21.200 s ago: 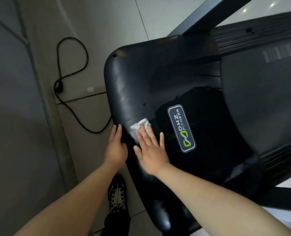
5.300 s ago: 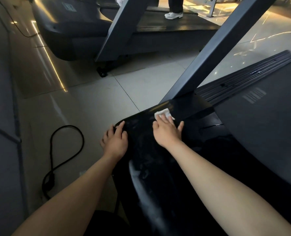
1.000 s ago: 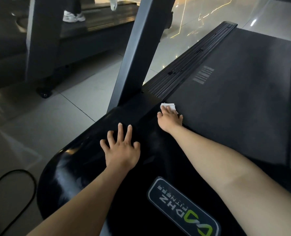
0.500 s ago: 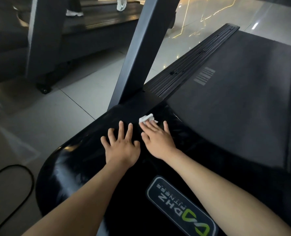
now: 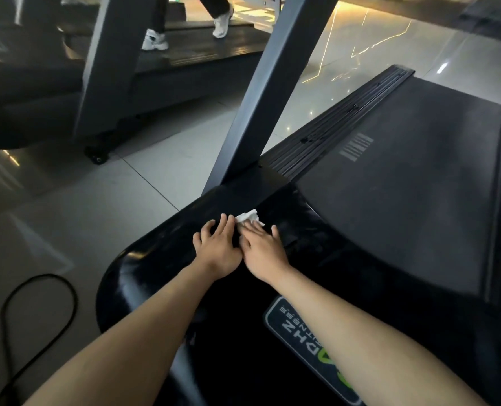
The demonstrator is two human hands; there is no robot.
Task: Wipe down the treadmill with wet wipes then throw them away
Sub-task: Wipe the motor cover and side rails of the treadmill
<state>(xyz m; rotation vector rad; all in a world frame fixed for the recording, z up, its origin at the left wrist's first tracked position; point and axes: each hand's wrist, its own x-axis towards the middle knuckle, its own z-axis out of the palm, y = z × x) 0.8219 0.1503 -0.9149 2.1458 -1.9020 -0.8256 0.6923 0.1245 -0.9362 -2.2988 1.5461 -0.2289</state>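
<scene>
At the far edge of the black treadmill cover (image 5: 155, 273), close to the foot of the grey upright (image 5: 268, 98), a bunched white wet wipe (image 5: 248, 217) lies under the fingertips of the right hand (image 5: 262, 250). That hand's grip is wide, with the fingers straight and pressing the wipe flat rather than pinching it. The left hand (image 5: 217, 250) rests palm-down on the cover just beside the right, its grip also wide and holding nothing.

The step in hand looks like wiping the cover's far corner around the upright's base. To do it well, the fingers should bear evenly on the wipe and draw it in overlapping passes along the seam where the cover meets the belt (image 5: 404, 186), since dirt tends to gather there. The wipe is crumpled small, so spreading it out would clean more with each pass. A bare palm on gloss probably leaves prints, so the patch under the left hand deserves a final pass. No bin is in view.
</scene>
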